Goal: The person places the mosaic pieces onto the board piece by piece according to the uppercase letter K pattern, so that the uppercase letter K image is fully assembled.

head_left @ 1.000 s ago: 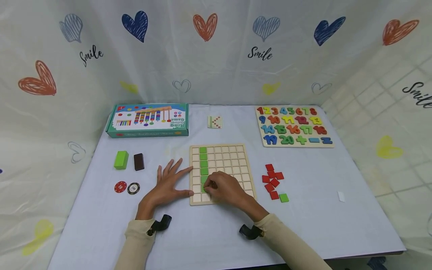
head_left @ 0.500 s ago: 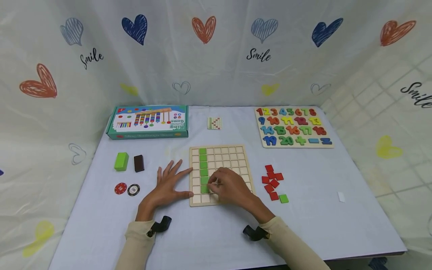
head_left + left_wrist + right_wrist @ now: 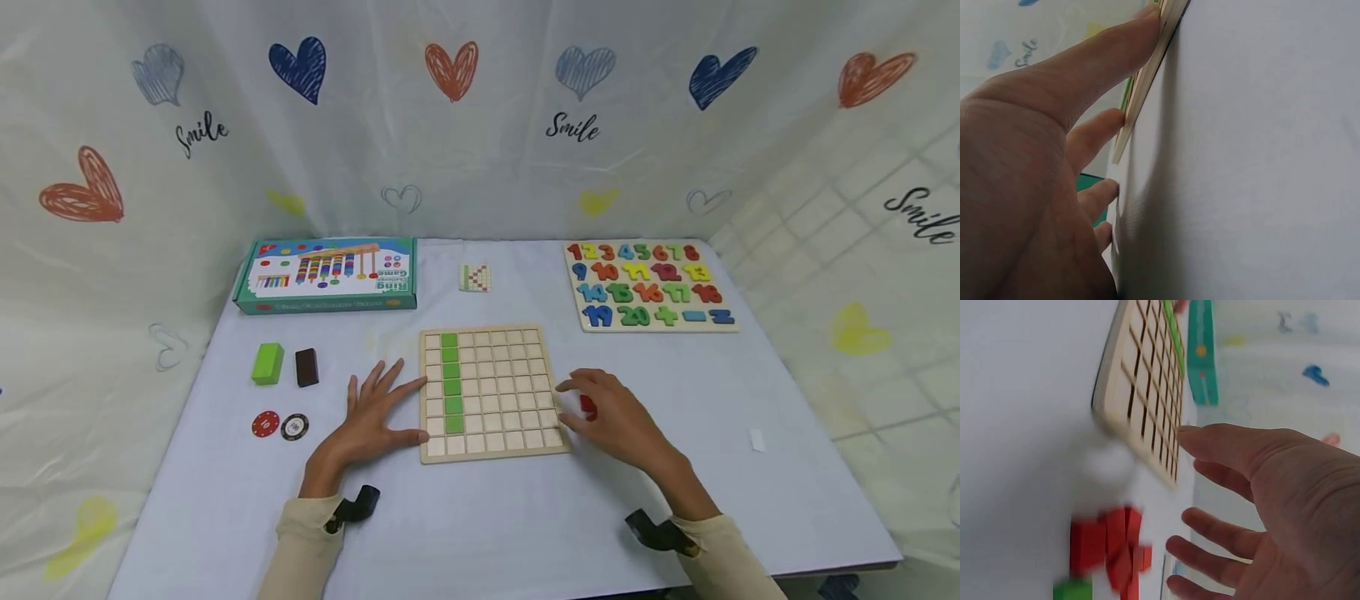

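Tiles point(image 3: 1089, 545) now near right fingers point(image 3: 1219, 532).

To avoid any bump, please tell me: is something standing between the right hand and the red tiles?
Nothing visible does: the right wrist view shows only a gap between the right hand and the red tiles. The board lies to their left.

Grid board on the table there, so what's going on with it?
A person is working bare-handed at the wooden grid board. Their left grip touches its left edge with thumb and forefinger. Their right grip is just past the right edge, near loose red tiles and a green tile, with nothing visibly held. On the board, green tiles run down the second column from the left, stopping short of the bottom.
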Action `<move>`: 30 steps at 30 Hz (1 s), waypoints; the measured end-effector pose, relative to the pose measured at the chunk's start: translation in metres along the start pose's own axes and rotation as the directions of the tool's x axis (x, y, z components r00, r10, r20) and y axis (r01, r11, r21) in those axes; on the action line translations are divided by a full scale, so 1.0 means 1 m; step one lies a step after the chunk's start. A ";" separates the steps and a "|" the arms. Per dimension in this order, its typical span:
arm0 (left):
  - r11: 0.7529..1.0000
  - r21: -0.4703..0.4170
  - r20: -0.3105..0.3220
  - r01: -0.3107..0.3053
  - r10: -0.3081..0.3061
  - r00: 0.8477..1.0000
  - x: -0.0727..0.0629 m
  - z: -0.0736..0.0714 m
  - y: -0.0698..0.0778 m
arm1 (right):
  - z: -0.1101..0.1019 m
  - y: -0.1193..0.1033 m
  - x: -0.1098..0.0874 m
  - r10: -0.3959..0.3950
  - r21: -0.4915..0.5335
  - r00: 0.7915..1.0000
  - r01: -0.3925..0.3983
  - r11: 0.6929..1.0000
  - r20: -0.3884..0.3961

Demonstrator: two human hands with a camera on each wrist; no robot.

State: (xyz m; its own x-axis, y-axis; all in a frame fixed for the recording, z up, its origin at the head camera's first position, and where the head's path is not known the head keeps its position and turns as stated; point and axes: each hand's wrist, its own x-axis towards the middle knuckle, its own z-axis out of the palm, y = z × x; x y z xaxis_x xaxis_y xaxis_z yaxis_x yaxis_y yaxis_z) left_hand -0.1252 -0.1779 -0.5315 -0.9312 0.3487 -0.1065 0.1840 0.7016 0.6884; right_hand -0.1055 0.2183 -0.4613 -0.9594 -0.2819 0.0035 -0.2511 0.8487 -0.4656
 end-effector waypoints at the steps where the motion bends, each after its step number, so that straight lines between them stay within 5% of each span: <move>1: 1.000 0.000 -0.001 0.001 -0.001 1.000 -0.001 0.000 0.000 | -0.005 0.007 -0.004 0.025 -0.007 1.000 -0.024 1.000 0.016; 6: 1.000 -0.007 -0.010 -0.002 0.002 1.000 -0.003 -0.001 -0.001 | -0.031 0.033 -0.017 0.152 -0.034 0.981 -0.149 0.988 0.120; 11: 1.000 -0.001 -0.010 -0.009 0.009 1.000 -0.001 0.000 -0.002 | -0.050 0.048 -0.026 0.265 -0.069 0.931 -0.256 0.964 0.252; 14: 1.000 -0.005 -0.008 -0.010 0.010 1.000 0.000 0.001 -0.002 | -0.051 0.055 -0.029 0.276 -0.078 0.912 -0.265 0.961 0.303; 30: 1.000 -0.019 -0.008 -0.004 0.004 1.000 -0.002 0.001 -0.001 | -0.045 0.063 -0.022 0.290 -0.058 0.886 -0.290 0.955 0.360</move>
State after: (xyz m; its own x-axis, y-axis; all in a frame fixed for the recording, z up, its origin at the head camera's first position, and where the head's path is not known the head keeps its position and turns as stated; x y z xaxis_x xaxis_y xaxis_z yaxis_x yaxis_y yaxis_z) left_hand -0.1229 -0.1789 -0.5327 -0.9329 0.3465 -0.0978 0.1820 0.6882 0.7023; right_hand -0.1057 0.2977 -0.4511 -0.8771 -0.1648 -0.4511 0.0305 0.9183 -0.3948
